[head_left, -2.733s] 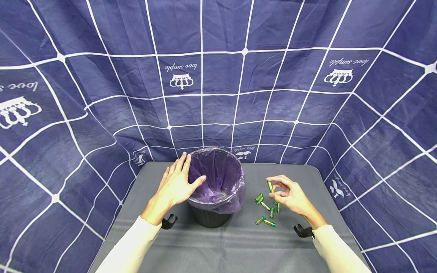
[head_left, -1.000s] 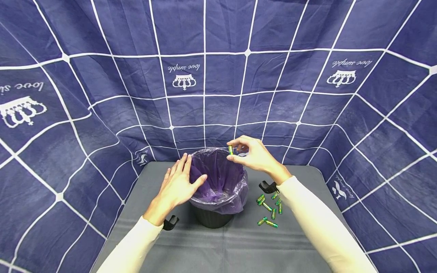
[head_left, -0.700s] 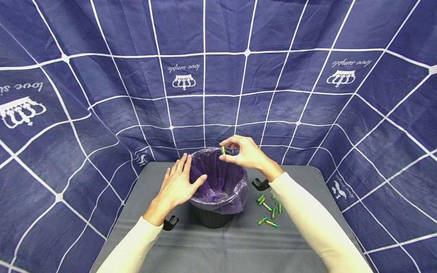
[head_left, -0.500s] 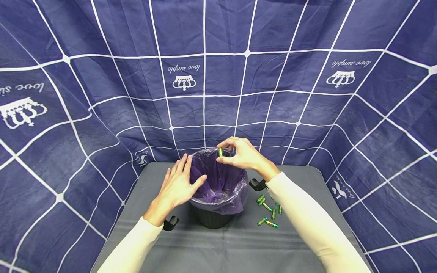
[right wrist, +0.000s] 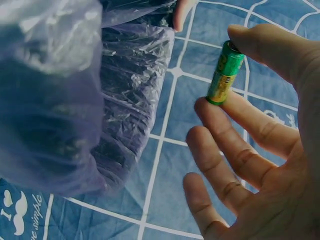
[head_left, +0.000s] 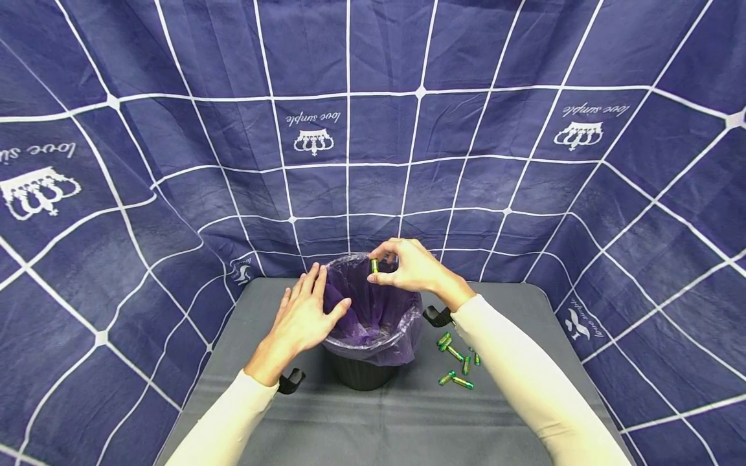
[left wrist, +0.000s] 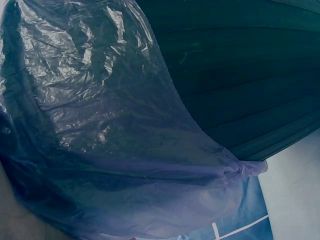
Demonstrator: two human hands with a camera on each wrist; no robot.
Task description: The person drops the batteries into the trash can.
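Nearest us, two cream sleeves (head_left: 221,414) reach forward over a grey table (head_left: 326,427), each wrist carrying a small black camera mount; we see our left hand (head_left: 303,317) laid on the near-left rim of a small black bin (head_left: 358,372), its fingers straight and relaxed against the purple bag (head_left: 379,323) that lines the bin and folds out over its edge, with the thumb pressed onto the plastic; from the left wrist the crinkled bag (left wrist: 115,125) fills most of the view, draped over the dark ribbed wall of the bin; to the right of the bin, on the bare table, lie the loose green batteries (head_left: 457,359), scattered in a small cluster just beside our right forearm and well apart from either hand; farther on, our right hand (head_left: 408,268) hangs above the far side of the bin's mouth, pinching a single green battery (head_left: 375,265) end to end between thumb and a fingertip, held upright over the open bag; from the right wrist the battery (right wrist: 225,73) shows clamped at top and bottom, the other fingers (right wrist: 225,165) spread loosely below it, the bag to its left; behind everything hangs a navy cloth (head_left: 373,129) with a white grid and crown prints
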